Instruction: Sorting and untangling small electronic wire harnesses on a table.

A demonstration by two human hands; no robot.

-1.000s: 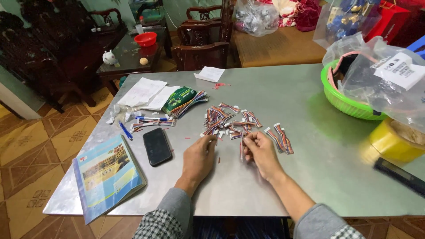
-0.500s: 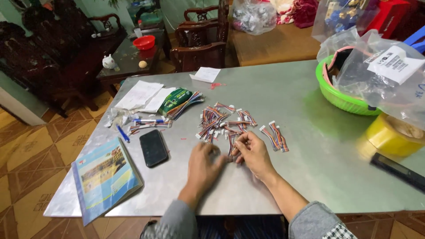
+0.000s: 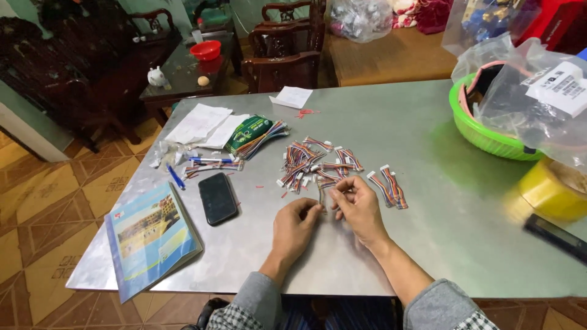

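Note:
My left hand (image 3: 295,225) and my right hand (image 3: 358,206) meet at the middle of a grey metal table (image 3: 428,122), fingertips pinching one short multicoloured wire harness (image 3: 322,194) between them. Just beyond my fingers lies a loose pile of the same wire harnesses (image 3: 312,162) with white connectors. Two more harnesses (image 3: 389,184) lie to the right of my right hand. Small red wire scraps dot the table around the pile.
A black phone (image 3: 217,197) and a blue booklet (image 3: 150,235) lie to the left. Papers (image 3: 202,125), a green packet (image 3: 249,133) and a blue pen (image 3: 175,177) sit farther left. A green basket (image 3: 483,134) with plastic bags, a yellow tape roll (image 3: 547,190) and a black device (image 3: 557,237) stand right.
Both hands have drawn back slightly from the pile toward me, still pinching a harness together. The camera view has shifted a little.

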